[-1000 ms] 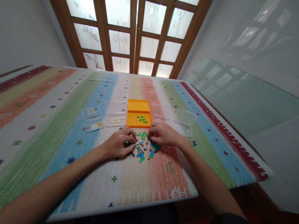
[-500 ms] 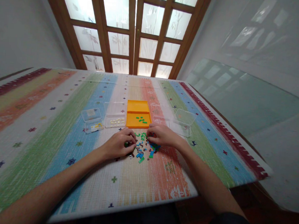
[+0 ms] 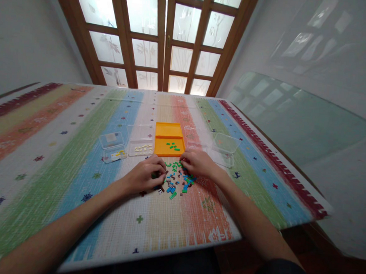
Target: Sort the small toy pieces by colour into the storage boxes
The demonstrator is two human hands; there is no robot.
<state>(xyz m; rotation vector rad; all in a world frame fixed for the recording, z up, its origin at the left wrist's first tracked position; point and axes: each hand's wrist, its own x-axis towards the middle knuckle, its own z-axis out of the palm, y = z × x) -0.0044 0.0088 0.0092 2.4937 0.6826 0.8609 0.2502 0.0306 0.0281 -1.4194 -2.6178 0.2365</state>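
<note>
We can read no words, numbers or brands. Left of the orange box, the outermost clear box has a pale patch on its lid, too small for us to make out any print.

Relative to one second earlier, the right hand at frame centre lies slightly higher and farther left, its fingertips now near the lower right corner of the orange box. More small coloured pieces show below it. The left hand sits marginally leftward; the doors, upper centre, appear slightly lower.
</note>
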